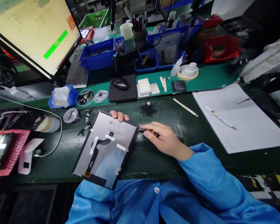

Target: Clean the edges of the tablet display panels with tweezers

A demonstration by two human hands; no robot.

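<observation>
A tablet display panel, its silvery back facing me, is tilted over the front of the bench. Across that back run a black flex cable and several strips of white tape. My left hand grips the panel from behind; only the fingertips show over the top edge. With thumb and forefinger, my right hand pinches a thin metal tool, probably tweezers, whose tip meets the panel's upper right corner. Behind the panel lies a pile of small black scraps on the dark green bench.
Right of the scraps are a pale flat stick and lined paper with a pen on it. A mouse, blue bins and a monitor stand farther back. Pink bubble wrap and a white cable are at left.
</observation>
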